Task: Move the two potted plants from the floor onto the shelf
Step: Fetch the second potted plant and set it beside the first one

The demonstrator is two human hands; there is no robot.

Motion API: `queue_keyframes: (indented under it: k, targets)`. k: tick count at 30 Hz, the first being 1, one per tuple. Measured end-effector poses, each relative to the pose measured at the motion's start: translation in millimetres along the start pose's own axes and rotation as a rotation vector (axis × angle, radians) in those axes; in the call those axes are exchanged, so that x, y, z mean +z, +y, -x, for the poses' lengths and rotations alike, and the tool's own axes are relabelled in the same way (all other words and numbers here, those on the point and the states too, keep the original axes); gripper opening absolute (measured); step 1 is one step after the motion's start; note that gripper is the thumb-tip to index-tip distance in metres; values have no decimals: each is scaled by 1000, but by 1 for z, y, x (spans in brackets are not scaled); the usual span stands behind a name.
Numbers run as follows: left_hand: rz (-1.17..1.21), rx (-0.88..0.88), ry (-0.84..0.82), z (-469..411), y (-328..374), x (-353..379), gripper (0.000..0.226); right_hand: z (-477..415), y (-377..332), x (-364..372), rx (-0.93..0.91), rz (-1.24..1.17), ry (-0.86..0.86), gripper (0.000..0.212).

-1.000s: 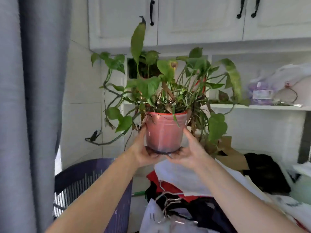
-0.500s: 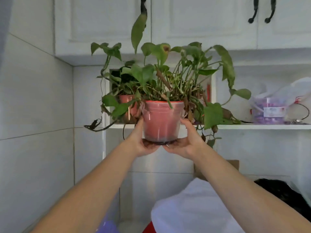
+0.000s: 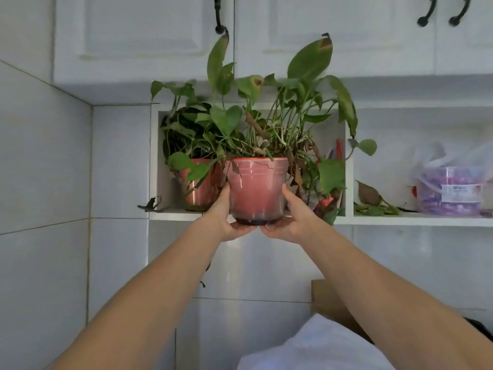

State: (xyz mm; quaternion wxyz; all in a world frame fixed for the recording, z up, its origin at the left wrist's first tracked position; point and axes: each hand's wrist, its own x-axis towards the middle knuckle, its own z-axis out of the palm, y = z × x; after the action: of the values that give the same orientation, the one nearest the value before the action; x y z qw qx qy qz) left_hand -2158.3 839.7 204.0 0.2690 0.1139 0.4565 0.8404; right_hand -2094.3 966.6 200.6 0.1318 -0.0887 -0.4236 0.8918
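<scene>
From my seat at the feed I saw both hands raised at the shelf (image 3: 400, 221) front, cupping a pink potted plant (image 3: 256, 190) between them. The left hand (image 3: 226, 218) was pressed to the pot's left side and under its base, and the right hand (image 3: 289, 218) mirrored it on the other side, so the fingers of both were clenched around the pot. The pot stood upright, its base level with the shelf edge and in front of the left cubby (whether it touched the board I could not tell). Behind it and to its left, a second potted plant (image 3: 201, 189) already sat inside that cubby, the leaves of the two mingling. In the next compartment to the right lay a few loose leaves (image 3: 373, 204) and a clear tub (image 3: 450, 193) under a plastic bag (image 3: 453, 156). White cabinet doors (image 3: 144, 36) hung above.
</scene>
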Motion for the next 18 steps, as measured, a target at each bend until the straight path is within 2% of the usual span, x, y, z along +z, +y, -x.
queue_keyframes:
  k: [8,11,13,18]
  targets:
    - [-27,79,-20,-26,6,6,75,-22,-14,3,-16,15,3,61]
    - [-54,84,-36,-31,5,5,66,-29,-18,3,-14,33,29,71]
    - [-45,94,-23,-39,5,3,71,-32,-22,2,-36,57,47,77]
    - [-71,112,-7,-54,6,-1,71,-34,-27,-1,-78,211,147,70]
